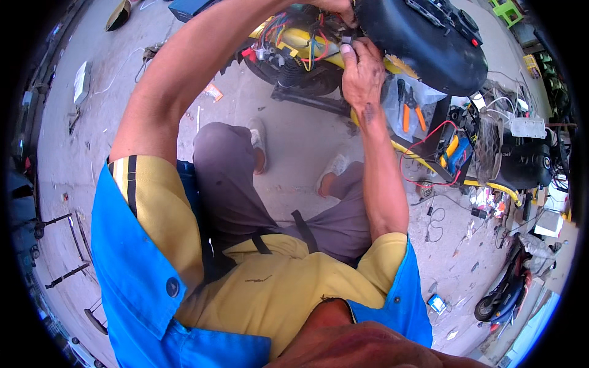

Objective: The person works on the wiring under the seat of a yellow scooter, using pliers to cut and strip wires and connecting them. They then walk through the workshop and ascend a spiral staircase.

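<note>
My right hand (364,69) is closed beside the yellow frame (334,59) of a two-wheeled vehicle, its thumb and fingers pinching a small grey piece (346,40). Just above it, at the picture's upper edge, my left hand (341,8) has its fingers bent in among the wiring. What those fingers hold is hidden. Coloured wires (314,44) in red, blue and yellow spill out along the frame left of my hands. A black seat (423,46) bulges over the frame on the right, close to both hands.
Orange-handled pliers (412,111) lie on clear plastic right of my right forearm. Beyond them are a blue-and-yellow tool (455,153), a looped red cable (402,161) and a white power strip (527,127). A small parked motorbike (506,294) stands at lower right.
</note>
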Available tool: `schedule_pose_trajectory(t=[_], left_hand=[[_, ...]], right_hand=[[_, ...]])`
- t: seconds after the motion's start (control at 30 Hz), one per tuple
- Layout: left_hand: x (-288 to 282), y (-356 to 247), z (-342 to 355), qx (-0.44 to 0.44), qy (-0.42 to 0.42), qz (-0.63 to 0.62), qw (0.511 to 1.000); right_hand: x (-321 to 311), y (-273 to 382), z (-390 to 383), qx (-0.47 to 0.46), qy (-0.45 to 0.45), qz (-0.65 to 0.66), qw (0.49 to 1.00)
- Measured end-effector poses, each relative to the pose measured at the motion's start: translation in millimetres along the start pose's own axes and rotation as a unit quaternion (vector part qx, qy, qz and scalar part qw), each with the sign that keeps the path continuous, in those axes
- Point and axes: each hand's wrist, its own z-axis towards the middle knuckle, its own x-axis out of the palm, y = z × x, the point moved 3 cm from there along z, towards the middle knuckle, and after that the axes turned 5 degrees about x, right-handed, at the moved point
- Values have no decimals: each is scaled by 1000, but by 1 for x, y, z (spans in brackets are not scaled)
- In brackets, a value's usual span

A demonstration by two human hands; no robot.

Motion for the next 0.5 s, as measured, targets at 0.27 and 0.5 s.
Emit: schedule_pose_trajectory(t=[0.27,0.5], left_hand=[[6,-3,-12,-86,-62,-204,973],[-2,-12,-3,-64,-112,-102,986]], right_hand=[[-2,-7,12,27,95,46,994],[-5,5,7,240,96,244,935]])
